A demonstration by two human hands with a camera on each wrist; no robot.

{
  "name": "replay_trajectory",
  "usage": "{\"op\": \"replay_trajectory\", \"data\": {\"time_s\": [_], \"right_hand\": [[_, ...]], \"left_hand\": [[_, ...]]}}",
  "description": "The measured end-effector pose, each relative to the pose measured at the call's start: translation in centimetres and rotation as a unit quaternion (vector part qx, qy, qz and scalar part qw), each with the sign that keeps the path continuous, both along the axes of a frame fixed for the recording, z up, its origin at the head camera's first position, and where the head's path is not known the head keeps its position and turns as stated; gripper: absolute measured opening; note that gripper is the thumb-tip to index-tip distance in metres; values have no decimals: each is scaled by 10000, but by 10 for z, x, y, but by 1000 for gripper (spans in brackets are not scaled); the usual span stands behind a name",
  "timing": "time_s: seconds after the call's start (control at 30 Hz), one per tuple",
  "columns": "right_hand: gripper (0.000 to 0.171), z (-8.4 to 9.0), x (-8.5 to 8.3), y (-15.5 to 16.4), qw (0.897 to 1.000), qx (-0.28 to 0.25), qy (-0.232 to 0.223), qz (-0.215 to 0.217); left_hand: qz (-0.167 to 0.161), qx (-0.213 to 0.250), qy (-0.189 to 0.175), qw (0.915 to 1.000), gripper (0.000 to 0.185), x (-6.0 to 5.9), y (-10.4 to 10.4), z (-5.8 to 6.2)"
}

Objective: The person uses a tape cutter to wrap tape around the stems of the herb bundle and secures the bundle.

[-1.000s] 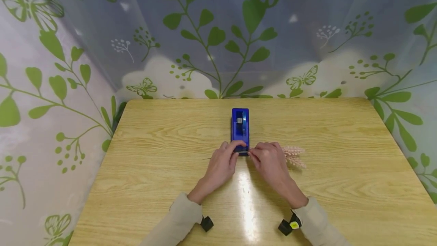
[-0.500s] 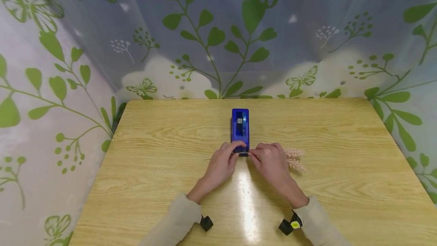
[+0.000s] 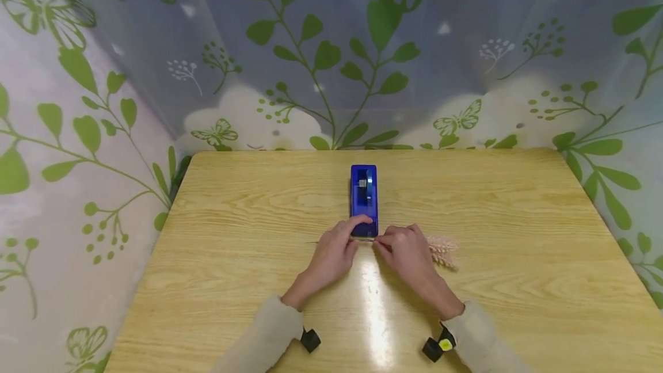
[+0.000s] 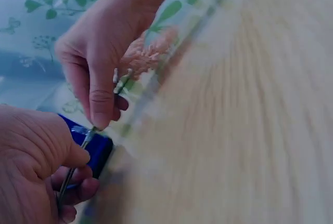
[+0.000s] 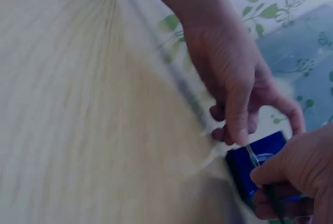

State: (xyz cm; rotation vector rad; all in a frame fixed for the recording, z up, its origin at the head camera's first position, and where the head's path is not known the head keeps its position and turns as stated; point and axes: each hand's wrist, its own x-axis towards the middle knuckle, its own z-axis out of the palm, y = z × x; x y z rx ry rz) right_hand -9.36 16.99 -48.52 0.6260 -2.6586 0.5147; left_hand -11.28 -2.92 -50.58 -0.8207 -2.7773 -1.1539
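Observation:
A blue tape dispenser stands upright on the table, its front end toward me. Just in front of that end run the thin stems of pink wheat-like sprigs, whose heads stick out to the right. My left hand pinches the stems with its thumb and lower fingers, while its index finger rests on the dispenser's front. Thumb and fingers of my right hand pinch them nearer the heads. Between the hands, a shiny clear patch shows on the stems in the right wrist view.
The wooden table reaches back to a patterned curtain, which also hangs along both sides. Black wrist cameras are strapped at the light sleeves.
The stems have come slightly toward me, from over the dispenser's front end to just before it. My right hand has lowered with them, and the pink heads have tipped downward.

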Motion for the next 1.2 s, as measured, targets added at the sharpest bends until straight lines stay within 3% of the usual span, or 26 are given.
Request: {"op": "replay_trajectory", "data": {"time_s": [0.13, 0.23, 0.33, 0.43, 0.53, 0.83, 1.2], "right_hand": [[5, 11, -1, 1, 9998, -83, 136, 156], [2, 18, -5, 4, 9990, -174, -84, 392], [2, 20, -7, 8, 9970, -216, -451, 590], [2, 23, -8, 12, 9944, -350, -737, 672], [2, 27, -8, 15, 9920, -483, -927, 713], [4, 33, -6, 16, 9896, -590, -1091, 729], [4, 34, -5, 17, 9888, -584, -1193, 683]], "left_hand": [[-54, 192, 145, 9997, 60, 0, -3, 9], [-31, 223, 118, 9997, 58, 0, -5, 17], [-116, 106, 130, 9998, 41, 2, -4, 17], [-201, 65, 366, 9991, 21, 4, -2, 15], [-345, 259, 561, 9975, 15, 4, -1, 17], [-524, 843, -94, 9950, 18, 7, -1, 21], [-597, 940, 61, 9938, 26, 9, -1, 16]]}}
